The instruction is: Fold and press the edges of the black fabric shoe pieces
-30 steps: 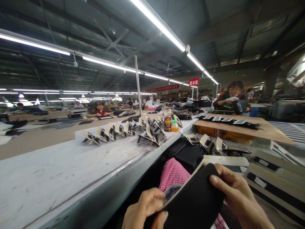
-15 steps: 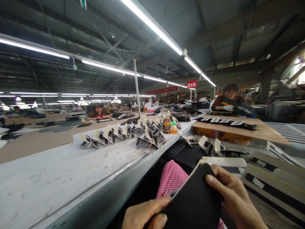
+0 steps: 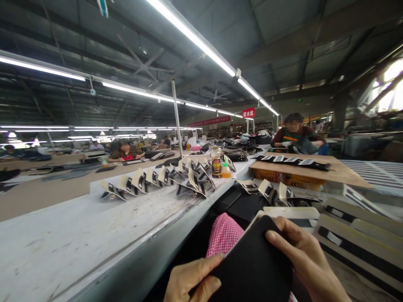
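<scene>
Both my hands hold a black panel (image 3: 252, 264) with a pale layer showing along its upper left edge; its underside is hidden. My left hand (image 3: 193, 279) pinches the lower left edge between thumb and fingers. With the thumb on the black face and the fingers behind, my right hand (image 3: 302, 251) grips the upper right corner. Under the panel is pink checked cloth (image 3: 225, 235) over my lap. To the right lie several cream panels with black strips (image 3: 355, 247), overlapping one another.
A long white table (image 3: 94, 239) runs along the left, bearing rows of curved cream-and-black pieces (image 3: 138, 180). A dark-labelled jar (image 3: 216, 163) and a green-tipped glue bottle (image 3: 226, 170) stand at its edge. Beyond a brown board (image 3: 343, 170), a co-worker (image 3: 294, 134) handles dark material.
My view has turned slightly right, so the surroundings sit a little further left. Both hands keep their grip on the black panel. The co-worker at right has lowered the dark piece.
</scene>
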`<state>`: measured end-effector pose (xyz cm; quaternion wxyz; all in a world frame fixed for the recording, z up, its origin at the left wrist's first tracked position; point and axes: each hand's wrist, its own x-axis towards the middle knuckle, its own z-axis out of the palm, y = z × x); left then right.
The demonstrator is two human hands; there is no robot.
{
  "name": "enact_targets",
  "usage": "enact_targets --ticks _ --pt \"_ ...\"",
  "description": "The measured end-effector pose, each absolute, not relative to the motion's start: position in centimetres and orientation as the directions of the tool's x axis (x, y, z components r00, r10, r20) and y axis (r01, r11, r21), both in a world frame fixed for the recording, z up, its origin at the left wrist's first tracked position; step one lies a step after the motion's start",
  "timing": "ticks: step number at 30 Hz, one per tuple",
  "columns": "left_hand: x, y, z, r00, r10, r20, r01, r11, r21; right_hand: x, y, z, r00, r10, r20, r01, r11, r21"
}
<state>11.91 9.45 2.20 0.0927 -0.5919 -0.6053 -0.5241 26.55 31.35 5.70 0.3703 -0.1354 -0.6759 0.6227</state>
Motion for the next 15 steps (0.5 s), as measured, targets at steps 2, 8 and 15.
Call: enact_targets --ticks 2,8,15 --pt "11.7 9.9 2.1 -0.226 0.616 0.754 0.842 -0.266 0.469 26.7 31.6 5.4 -0.693 0.633 0.346 -0.263 0.225 -0.938" --pt "12.1 11.1 1.7 -0.245 0.544 0.802 0.876 -0.231 0.424 26.8 31.7 4.9 -0.681 0.604 0.415 -0.283 0.305 -0.909" --pt "13.7 12.2 2.7 -0.345 0.442 0.828 0.870 -0.180 0.458 27.2 31.0 5.5 -0.708 0.564 0.425 -0.298 0.307 -0.904"
